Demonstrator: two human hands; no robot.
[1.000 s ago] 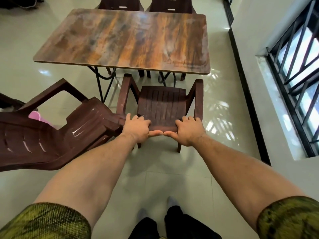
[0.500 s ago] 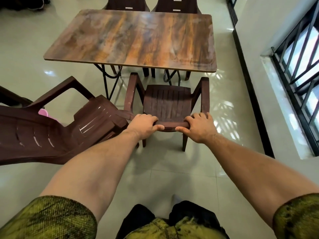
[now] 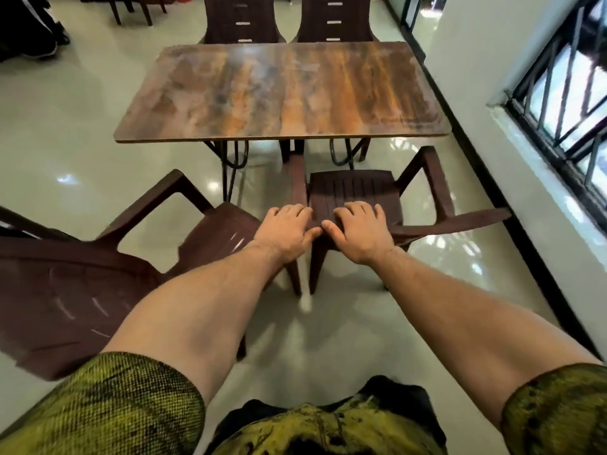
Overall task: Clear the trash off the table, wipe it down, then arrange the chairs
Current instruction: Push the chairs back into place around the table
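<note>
1. One tiled floor (image 3: 65,133), pale and glossy, runs under everything; one wall (image 3: 476,60) with a barred window (image 3: 565,93) stands on the right.
2. One table (image 3: 282,93) with a wood-grain top stands ahead, its top bare.
3. Four brown plastic chairs stand round it. Two far chairs (image 3: 241,18) (image 3: 335,18) sit side by side at the far long edge. The left chair (image 3: 82,290) is at the near left, turned at an angle. The held chair (image 3: 354,188) faces the near edge at its right half, with the seat short of the tabletop.
4. The left chair and the held chair are just beside each other; their near legs almost meet.
5. Two hands are on the top edge of the held chair's back, the left hand (image 3: 284,229) beside the right hand (image 3: 359,229).
6. Both grip that edge. The fingers (image 3: 289,210) are bent over its far side toward the seat. The thumbs lie on the near side, tips nearly touching.
</note>
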